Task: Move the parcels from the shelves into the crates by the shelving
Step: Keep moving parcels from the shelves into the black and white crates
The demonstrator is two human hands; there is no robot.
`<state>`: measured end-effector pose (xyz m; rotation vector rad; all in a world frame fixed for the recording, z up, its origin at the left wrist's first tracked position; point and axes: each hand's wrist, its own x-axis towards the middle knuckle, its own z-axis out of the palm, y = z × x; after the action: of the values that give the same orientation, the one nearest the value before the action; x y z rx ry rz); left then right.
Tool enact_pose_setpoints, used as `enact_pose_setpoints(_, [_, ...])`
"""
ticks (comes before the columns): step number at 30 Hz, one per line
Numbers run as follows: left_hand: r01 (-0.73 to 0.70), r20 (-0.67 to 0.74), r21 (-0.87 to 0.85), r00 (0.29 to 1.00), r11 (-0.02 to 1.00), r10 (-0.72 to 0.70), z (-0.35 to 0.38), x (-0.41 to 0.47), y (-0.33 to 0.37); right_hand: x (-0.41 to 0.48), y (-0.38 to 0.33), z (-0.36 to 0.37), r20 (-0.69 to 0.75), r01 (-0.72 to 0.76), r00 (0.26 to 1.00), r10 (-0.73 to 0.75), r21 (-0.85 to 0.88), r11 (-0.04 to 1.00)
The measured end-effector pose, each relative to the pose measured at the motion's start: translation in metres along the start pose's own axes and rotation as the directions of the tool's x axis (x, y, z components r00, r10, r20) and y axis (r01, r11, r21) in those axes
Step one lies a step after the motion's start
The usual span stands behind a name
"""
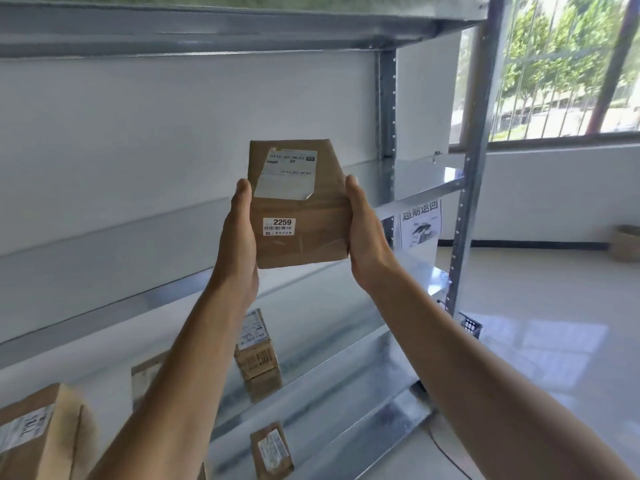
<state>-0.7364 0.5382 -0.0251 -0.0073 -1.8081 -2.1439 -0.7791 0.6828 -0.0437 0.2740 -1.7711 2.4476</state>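
Far left, bottom corner: brown parcel [31, 431] on a shelf deck, white label with big characters turned sideways, can't read them. Beside it a second box [145, 370], mostly hidden behind the left forearm. Left hand [239, 237] grips the left edge of the held parcel [301, 244]: thumb up along the front edge, fingers behind it and out of sight. Held parcel is in the air at centre frame, in front of the shelving [474, 168], clear of every deck, upright, face toward the camera. Brown wrap, clear tape, creased. Top of its face: white shipping label [287, 171], lower right corner peeling, print too blurred to read. Below that a small white sticker [278, 226]: "2259" in bold black, barcodes under the number. Under the held parcel, on a lower deck, a small carton [258, 348] with a white barcode label on top, text illegible. One deck further down a flat parcel [272, 448], label also unreadable. Right hand [367, 233] grips the right edge the same way, thumb on the front, fingers hidden behind. Both hands closed on the one parcel, clamping it between them. Right of that a printed sheet [419, 223] hangs at the shelf edge, headline 超期退回, picture below it. Low beside the upright, the corner of a black mesh crate [470, 325]. Far right: barred window [571, 64] with trees outside, and a woven basket [627, 242] by the wall.
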Motion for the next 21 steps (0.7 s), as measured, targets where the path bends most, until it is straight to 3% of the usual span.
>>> enact_pose_setpoints(21, [0.153,0.328,0.068,0.930,0.986,-0.167,0.273,-0.110,-0.089,-0.098,-0.057,-0.307,-0.289,-0.020,0.957,0.019,0.000,1.000])
